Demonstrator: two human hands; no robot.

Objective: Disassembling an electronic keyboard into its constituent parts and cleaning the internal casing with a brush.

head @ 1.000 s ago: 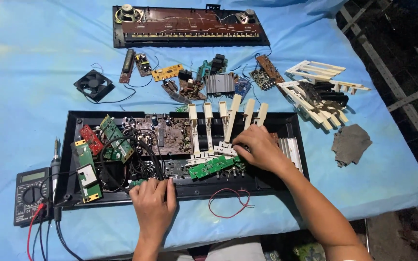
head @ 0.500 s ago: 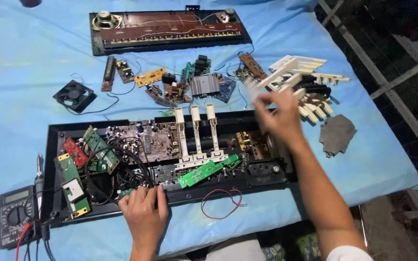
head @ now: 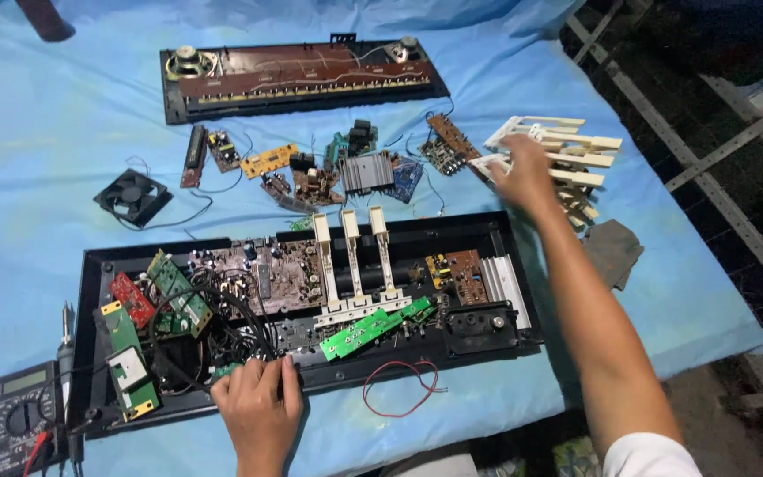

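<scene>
Right fingers: the right hand [head: 523, 172] was stretched out to the heap of cream piano keys [head: 567, 159] near the table's right edge, its fingers [head: 507, 152] loosely spread and blurred; they lay on or among the keys, and I could not tell whether any key was gripped.
Left fingers: the left hand [head: 258, 406] rested palm down on the front rim of the black keyboard chassis [head: 479, 340] near the table's front edge, fingers [head: 267, 369] narrow and together, holding nothing.
Chassis contents: three cream keys [head: 352, 256] stood in a row in the middle of the chassis, with a green circuit board [head: 373, 325] tilted at their front ends; brown and green boards and a tangle of black wires [head: 214, 327] filled its left half.
Loose parts: small boards and a finned heat sink [head: 366, 172] lay between the chassis and the brown top panel with speakers [head: 302, 75] at the table's far edge; a fan [head: 132, 196] sat towards the left edge, a red wire loop [head: 399, 389] just in front of the chassis.
Tools: a multimeter [head: 24, 415] and a soldering iron [head: 68, 340] lay at the front left corner.
Risk: the key heap sat close to the right edge, so a careless pull could likely push keys off the table; the outstretched forearm passed above the chassis's right end and might snag the boards there.
</scene>
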